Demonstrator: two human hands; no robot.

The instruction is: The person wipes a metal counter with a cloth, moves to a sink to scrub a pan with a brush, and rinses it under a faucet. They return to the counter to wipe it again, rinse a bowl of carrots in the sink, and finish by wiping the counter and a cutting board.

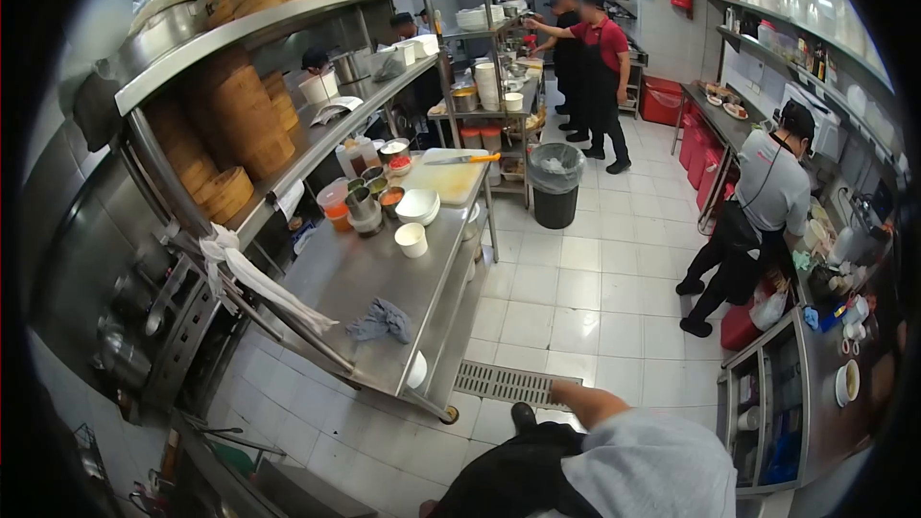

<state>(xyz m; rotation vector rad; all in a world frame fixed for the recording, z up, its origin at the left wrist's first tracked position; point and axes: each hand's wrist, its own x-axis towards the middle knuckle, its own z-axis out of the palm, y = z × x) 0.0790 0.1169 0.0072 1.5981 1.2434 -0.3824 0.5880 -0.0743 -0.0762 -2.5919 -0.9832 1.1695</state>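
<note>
My right arm point(593, 407), in a grey sleeve, reaches forward at the bottom of the head view, over the tiled floor beside a metal drain grate point(499, 382). Its far end is foreshortened, and the fingers of my right hand do not show. A small patch of skin at the lower edge seems to be my left hand point(428, 508), mostly cut off by the frame. Nearest to me on the left stands a steel worktable point(336, 273). On it lie a crumpled grey-blue cloth point(381, 320), a white cup point(412, 240) and stacked white bowls point(418, 206).
A knife point(460, 160) lies on a cutting board point(432, 182). Bamboo steamers point(235, 115) fill the left shelf. A black bin point(556, 197) stands in the aisle. One person point(767, 182) works at the right counter; others stand at the back, including one in red point(606, 58).
</note>
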